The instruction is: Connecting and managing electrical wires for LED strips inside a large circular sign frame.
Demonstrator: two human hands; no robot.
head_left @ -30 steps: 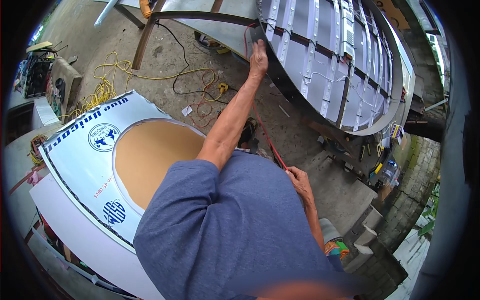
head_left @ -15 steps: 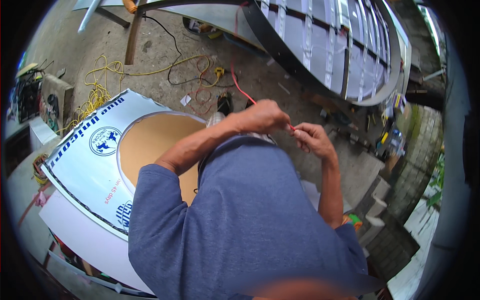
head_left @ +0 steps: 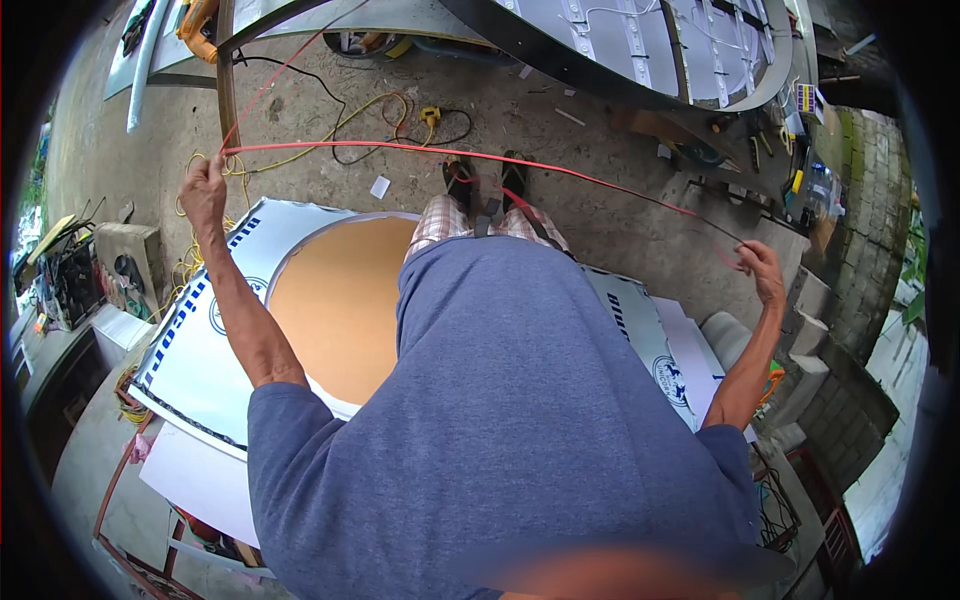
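Note:
A long red-and-black wire point(head_left: 420, 148) stretches in a shallow arc in front of me, from one hand to the other. My left hand point(head_left: 205, 190), out at the far left, is closed on it with the fingers pinched. From there a red length runs on up and right past the top of the view. On the right side my right hand point(head_left: 760, 270) pinches the other part of the wire, its darker stretch at the fingertips. A faint loose red piece hangs just beside those fingers.
A large oval frame point(head_left: 600, 75) with light strips stands at the top right. Beside me lies a printed white sheet point(head_left: 190, 310) with a round tan opening. A yellow plug connector point(head_left: 430, 116) and cords lie on the concrete floor. An orange power tool point(head_left: 198, 30) is at upper left.
My hands, close together before, have spread wide apart, the left to the far left and the right outward. The wire now spans between them.

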